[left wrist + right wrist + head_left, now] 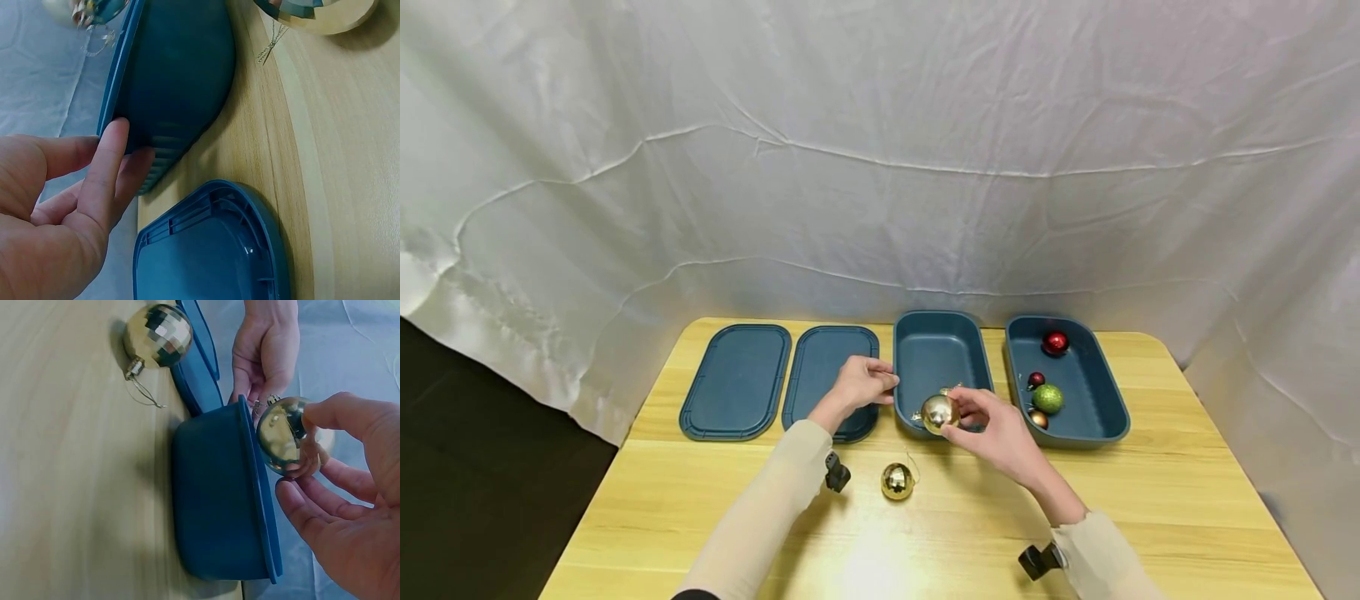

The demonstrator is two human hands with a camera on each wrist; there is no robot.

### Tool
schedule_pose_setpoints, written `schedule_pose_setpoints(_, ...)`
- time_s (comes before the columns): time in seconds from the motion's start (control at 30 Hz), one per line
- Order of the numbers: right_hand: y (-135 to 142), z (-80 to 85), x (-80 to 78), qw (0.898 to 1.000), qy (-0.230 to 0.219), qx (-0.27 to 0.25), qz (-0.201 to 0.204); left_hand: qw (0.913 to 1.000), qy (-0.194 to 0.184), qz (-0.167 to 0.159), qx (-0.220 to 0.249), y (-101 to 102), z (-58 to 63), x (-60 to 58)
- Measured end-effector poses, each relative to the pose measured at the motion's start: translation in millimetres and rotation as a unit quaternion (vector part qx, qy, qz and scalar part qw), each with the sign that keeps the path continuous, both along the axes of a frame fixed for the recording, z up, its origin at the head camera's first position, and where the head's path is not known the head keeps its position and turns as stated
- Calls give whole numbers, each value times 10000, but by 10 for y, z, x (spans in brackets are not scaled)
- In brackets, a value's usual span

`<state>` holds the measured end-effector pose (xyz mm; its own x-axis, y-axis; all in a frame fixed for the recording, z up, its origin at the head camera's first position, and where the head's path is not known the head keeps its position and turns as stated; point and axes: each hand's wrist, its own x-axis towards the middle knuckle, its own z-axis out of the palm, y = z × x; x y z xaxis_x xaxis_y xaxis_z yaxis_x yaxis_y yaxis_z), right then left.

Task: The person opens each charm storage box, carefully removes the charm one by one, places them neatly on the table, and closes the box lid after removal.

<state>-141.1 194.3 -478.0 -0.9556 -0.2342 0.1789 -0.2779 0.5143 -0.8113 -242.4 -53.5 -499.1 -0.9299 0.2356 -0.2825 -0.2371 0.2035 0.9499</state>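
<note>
My right hand [996, 425] pinches a shiny gold ball ornament [939, 414] between thumb and fingers, over the near end of a blue container [936, 346]. Behind that ball shows a second small gold cap; whether its ornament is also in the hand, I cannot tell. My left hand [861, 385] touches the left side of the same container, its fingers fairly straight at the rim and outer wall, as the left wrist view shows [69, 212]. A faceted gold ball ornament [897, 482] with a string loop lies on the table in front of the container.
On the right, another blue container [1086, 392] holds a red ball [1056, 342], a small dark red ball [1036, 379], a green glitter ball [1048, 399] and a copper-gold ball [1039, 419]. Two blue lids [737, 379] [831, 358] lie at left. A pale curtain [880, 167] hangs behind the table.
</note>
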Motion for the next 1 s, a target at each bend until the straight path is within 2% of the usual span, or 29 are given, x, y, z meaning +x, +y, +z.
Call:
schedule_pose_setpoints(0.53, 34, -28, 267, 9999, -62, -91, 119, 10000, -3, -6, 0, 6, -6, -10)
schedule_pose_setpoints(1.0, 74, -245, 455, 9992, -336, -200, 104, 10000, 34, -29, -86, -12, -7, 4)
